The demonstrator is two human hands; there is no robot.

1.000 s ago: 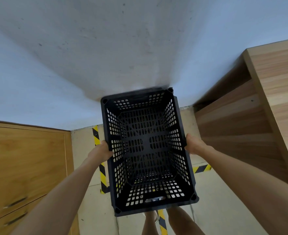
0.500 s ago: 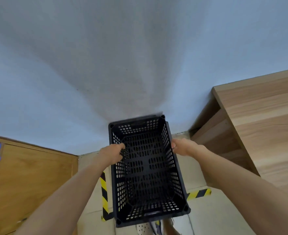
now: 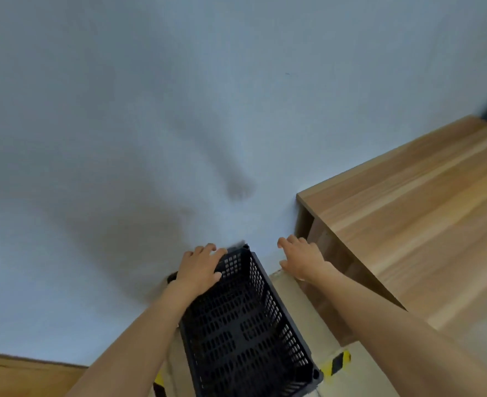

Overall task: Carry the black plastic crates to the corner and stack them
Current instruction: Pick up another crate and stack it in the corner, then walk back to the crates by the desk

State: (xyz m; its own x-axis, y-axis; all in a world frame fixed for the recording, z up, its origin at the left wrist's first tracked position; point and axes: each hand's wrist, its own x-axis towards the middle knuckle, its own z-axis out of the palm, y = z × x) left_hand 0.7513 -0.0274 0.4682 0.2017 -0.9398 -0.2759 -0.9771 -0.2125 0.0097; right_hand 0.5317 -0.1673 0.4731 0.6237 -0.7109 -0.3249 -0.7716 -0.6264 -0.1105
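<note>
**Crate set down by the wall, one hand on it**

A pale wall [image 3: 150, 110] fills most of the view, with a wooden cabinet [image 3: 408, 224] to the right and another wooden unit [image 3: 21, 376] at lower left. On the floor [image 3: 308, 319] between them, close against the wall, sits the black plastic crate [image 3: 245, 333], open side up and skewed relative to the wall. Yellow-and-black tape [image 3: 335, 363] marks the floor beside its near corner.

The left hand [image 3: 200, 269] rests over the crate's far rim, fingers spread and loosely draped. The right hand [image 3: 302, 259] is clear of the crate, fingers spread and holding nothing, near the cabinet edge.

Risks, as a judgement: the crate looks crooked, so a second crate dropped onto it could seat badly and tip. Pushing one-handed may pivot it rather than square it. The right hand is close to the cabinet corner and could knock it.
</note>
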